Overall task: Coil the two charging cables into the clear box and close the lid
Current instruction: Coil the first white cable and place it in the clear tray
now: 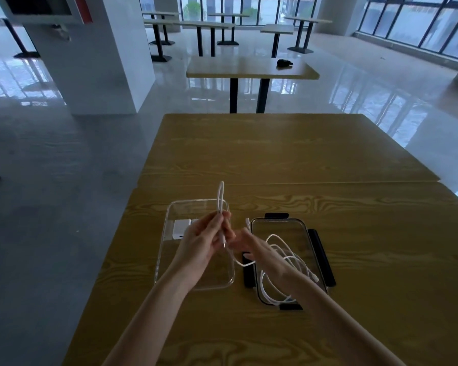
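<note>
A white charging cable stood doubled in a narrow loop above the clear box, pinched in the fingers of the person's left hand; its free length ran down and right, under the right hand. The right hand's fingers were curled close to the cable's strand, though whether they gripped it could not be told. The clear box sat open on the wood-grain counter, holding a white charger block near its far left corner. Just beside the box, to its right, lay the lid, clear with black latches, and on it rested loose white cable loops, seemingly the second cable, spilling toward the lid's near edge. Both bare forearms reached in from the near edge of the counter.
</note>
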